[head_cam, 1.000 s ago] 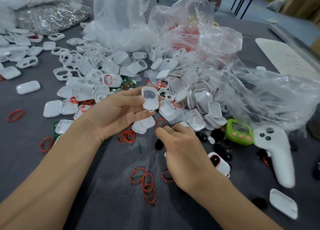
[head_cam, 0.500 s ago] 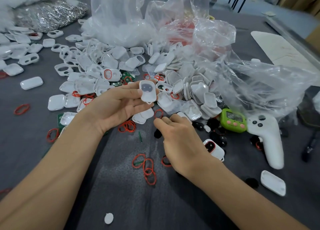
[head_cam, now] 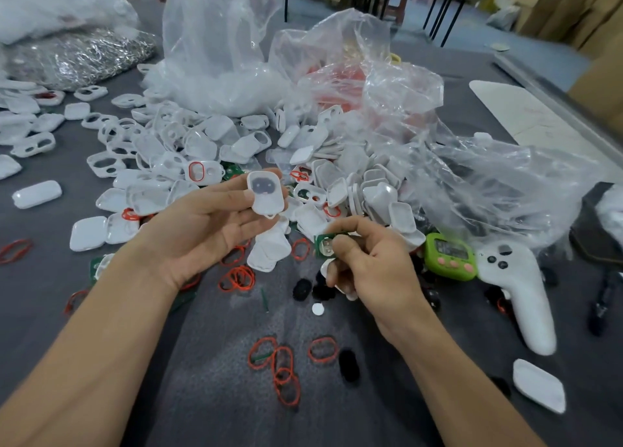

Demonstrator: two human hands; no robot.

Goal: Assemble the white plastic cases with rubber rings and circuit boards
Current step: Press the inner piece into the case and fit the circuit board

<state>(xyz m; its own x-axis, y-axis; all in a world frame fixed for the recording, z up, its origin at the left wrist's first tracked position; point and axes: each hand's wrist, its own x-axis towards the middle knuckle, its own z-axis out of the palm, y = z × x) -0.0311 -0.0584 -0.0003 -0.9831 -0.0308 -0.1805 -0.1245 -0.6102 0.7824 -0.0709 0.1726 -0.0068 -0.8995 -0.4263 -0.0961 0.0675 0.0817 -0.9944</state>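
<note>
**Grey Worktop, Boxes Behind**

Across the lower and middle frame, a dark grey felt-covered table [head_cam: 215,396]. Beyond it at upper right, a pale blue-grey smooth floor [head_cam: 472,31], crossed by thin black metal furniture legs [head_cam: 435,11]. In the top right corner, stacked brown cardboard boxes [head_cam: 573,4]. At right, flat on the table, a white round-cornered board [head_cam: 515,109]. Lit softly and evenly.

Timer [head_cam: 450,257] left of controller [head_cam: 521,291]
</note>
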